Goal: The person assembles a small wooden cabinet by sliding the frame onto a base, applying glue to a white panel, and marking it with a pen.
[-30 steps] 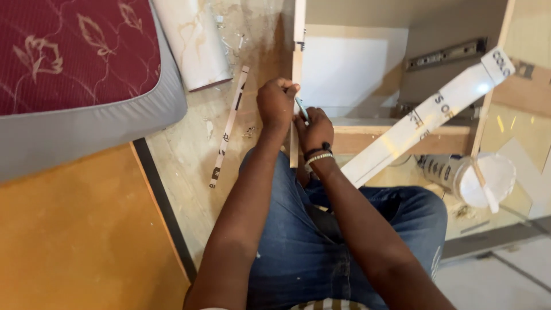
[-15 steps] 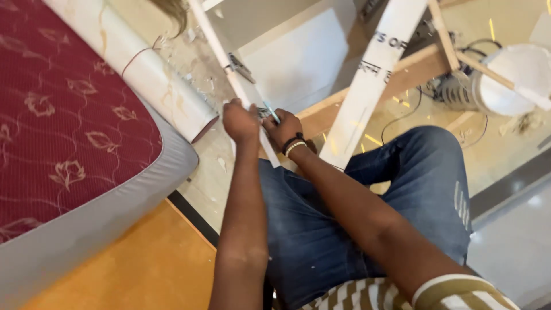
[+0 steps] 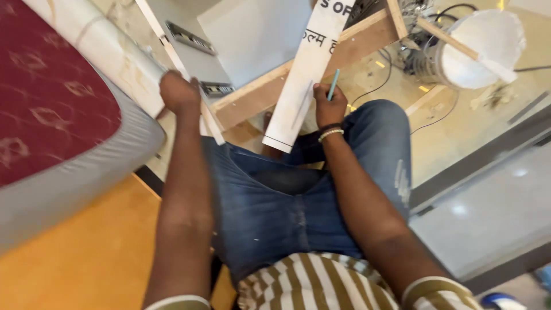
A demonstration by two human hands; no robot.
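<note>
Denim-clad knees nearest. Right hand clamped on a teal pencil, beside a white board; marking looks unfinished. Left hand closed round a white panel edge. Beyond, a white bucket holds a wooden stick; other contents indiscernible.

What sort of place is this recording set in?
Probably a room in a home where furniture is being fitted or repaired. A mattress lies beside bare wooden framing and a white panel, with a white bucket and loose cables on the stone floor.
</note>
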